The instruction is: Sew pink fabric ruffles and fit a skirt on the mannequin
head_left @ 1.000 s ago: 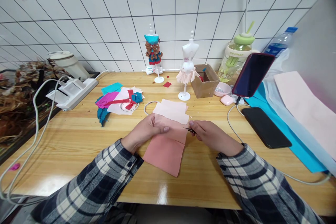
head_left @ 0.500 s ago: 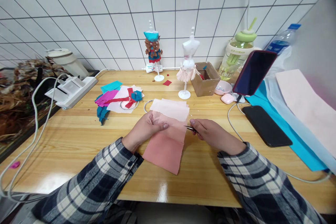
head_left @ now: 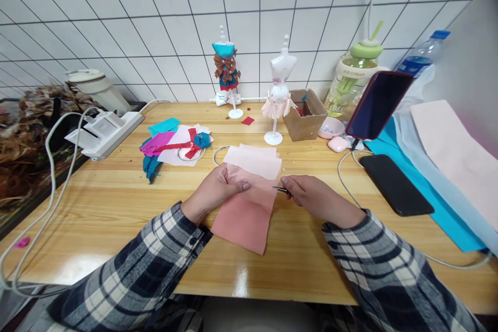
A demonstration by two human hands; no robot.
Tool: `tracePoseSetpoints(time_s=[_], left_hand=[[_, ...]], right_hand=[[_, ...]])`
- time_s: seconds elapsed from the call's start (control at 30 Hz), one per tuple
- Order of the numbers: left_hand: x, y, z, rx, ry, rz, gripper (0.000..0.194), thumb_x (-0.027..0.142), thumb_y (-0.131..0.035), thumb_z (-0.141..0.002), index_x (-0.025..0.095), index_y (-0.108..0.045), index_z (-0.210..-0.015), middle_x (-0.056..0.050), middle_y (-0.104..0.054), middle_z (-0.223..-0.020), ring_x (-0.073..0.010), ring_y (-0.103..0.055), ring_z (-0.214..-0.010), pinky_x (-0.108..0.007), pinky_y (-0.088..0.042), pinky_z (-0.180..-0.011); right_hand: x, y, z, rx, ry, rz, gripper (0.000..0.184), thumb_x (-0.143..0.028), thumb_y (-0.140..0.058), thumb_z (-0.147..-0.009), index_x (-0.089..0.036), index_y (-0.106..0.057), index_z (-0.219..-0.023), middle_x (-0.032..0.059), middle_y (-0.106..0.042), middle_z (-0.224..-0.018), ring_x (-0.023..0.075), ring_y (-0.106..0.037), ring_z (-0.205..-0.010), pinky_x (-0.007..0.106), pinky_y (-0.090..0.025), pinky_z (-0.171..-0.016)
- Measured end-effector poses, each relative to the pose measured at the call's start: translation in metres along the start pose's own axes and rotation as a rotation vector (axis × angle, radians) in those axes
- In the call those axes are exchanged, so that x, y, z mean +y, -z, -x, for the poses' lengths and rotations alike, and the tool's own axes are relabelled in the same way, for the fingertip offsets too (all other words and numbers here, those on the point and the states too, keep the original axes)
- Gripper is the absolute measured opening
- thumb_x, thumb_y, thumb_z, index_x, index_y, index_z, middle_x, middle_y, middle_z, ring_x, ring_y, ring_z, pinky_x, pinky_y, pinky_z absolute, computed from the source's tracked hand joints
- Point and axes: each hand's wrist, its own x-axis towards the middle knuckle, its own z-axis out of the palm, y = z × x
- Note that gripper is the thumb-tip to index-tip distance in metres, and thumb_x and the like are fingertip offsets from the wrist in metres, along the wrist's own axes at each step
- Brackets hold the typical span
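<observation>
My left hand (head_left: 218,190) pinches the left edge of a sheet of pink paper (head_left: 243,223), thumb lying on top. The sheet is darker pink at the bottom and paler higher up, with pale pink pieces (head_left: 254,160) at its upper end. My right hand (head_left: 311,194) is closed around a pair of small scissors (head_left: 283,190). Their dark pointed tips touch or hang just over the sheet's right edge; the handles are hidden in my fingers. Behind the sheet stands a white mini dress form (head_left: 282,70) wearing a pale pink ruffled skirt (head_left: 277,107).
A second, dressed form (head_left: 225,70) stands by the tiled wall. Coloured scraps (head_left: 165,142) lie at left, near a power strip (head_left: 107,137). To the right are a cardboard box (head_left: 305,124), a phone (head_left: 397,185), a propped phone (head_left: 379,104), a drink bottle (head_left: 350,80) and blue paper (head_left: 455,228).
The view has tilted slightly, so things sit a little higher. Both hands, the paper and the scissors keep nearly the same places.
</observation>
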Motion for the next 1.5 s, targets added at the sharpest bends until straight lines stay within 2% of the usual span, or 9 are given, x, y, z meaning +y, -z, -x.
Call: tracePoseSetpoints(time_s=[0.2, 0.43, 0.57, 0.93, 1.23, 1.5], left_hand=[[-0.0008, 0.0005, 0.0003, -0.051, 0.026, 0.002, 0.025, 0.025, -0.076, -0.073, 0.014, -0.071, -0.094, -0.006, -0.076, -0.091, -0.0199, -0.070, -0.080, -0.030, -0.053, -0.075], [-0.0012, -0.0020, -0.0001, -0.117, 0.007, 0.042, 0.034, 0.025, -0.074, -0.075, 0.013, -0.068, -0.107, -0.011, -0.073, -0.107, -0.0250, -0.068, -0.100, -0.034, -0.053, -0.085], [-0.0020, -0.0029, 0.0002, -0.105, 0.015, 0.049, 0.036, 0.024, -0.074, -0.076, 0.015, -0.067, -0.110, -0.012, -0.070, -0.117, -0.0237, -0.068, -0.099, -0.034, -0.052, -0.087], [-0.0021, -0.0027, 0.0011, -0.083, 0.017, 0.043, 0.035, 0.024, -0.075, -0.075, 0.015, -0.068, -0.107, -0.011, -0.073, -0.110, -0.0235, -0.070, -0.095, -0.031, -0.054, -0.080], [-0.0047, -0.0043, 0.0000, -0.081, 0.005, 0.127, 0.045, 0.023, -0.074, -0.076, 0.015, -0.062, -0.119, -0.012, -0.066, -0.123, -0.0268, -0.067, -0.104, -0.034, -0.054, -0.085], [-0.0051, -0.0058, 0.0000, -0.062, -0.009, 0.077, 0.038, 0.025, -0.074, -0.075, 0.016, -0.066, -0.112, -0.010, -0.070, -0.117, -0.0255, -0.067, -0.103, -0.035, -0.052, -0.089]], right_hand=[[0.0003, -0.0009, 0.0013, -0.001, 0.012, -0.060, 0.055, -0.051, -0.021, -0.098, -0.020, -0.060, -0.073, 0.0007, -0.055, -0.063, 0.0155, -0.049, -0.061, 0.027, -0.035, -0.063], [-0.0014, -0.0033, 0.0001, 0.000, 0.011, -0.018, 0.054, -0.050, -0.021, -0.098, -0.020, -0.054, -0.069, 0.0011, -0.056, -0.064, 0.0145, -0.048, -0.060, 0.027, -0.034, -0.060], [-0.0015, -0.0045, -0.0006, 0.004, 0.019, -0.009, 0.052, -0.049, -0.021, -0.098, -0.020, -0.055, -0.071, 0.0011, -0.055, -0.063, 0.0150, -0.049, -0.060, 0.027, -0.033, -0.060], [-0.0015, -0.0040, -0.0002, 0.017, 0.020, -0.005, 0.051, -0.049, -0.022, -0.098, -0.020, -0.054, -0.070, 0.0008, -0.055, -0.062, 0.0156, -0.050, -0.061, 0.027, -0.034, -0.062], [-0.0017, -0.0051, 0.0002, 0.007, 0.030, -0.061, 0.054, -0.052, -0.020, -0.098, -0.020, -0.057, -0.073, 0.0017, -0.059, -0.068, 0.0157, -0.052, -0.063, 0.027, -0.036, -0.062], [-0.0003, -0.0048, -0.0012, 0.013, 0.031, -0.023, 0.053, -0.051, -0.019, -0.097, -0.020, -0.052, -0.069, 0.0018, -0.058, -0.067, 0.0160, -0.052, -0.064, 0.027, -0.034, -0.061]])
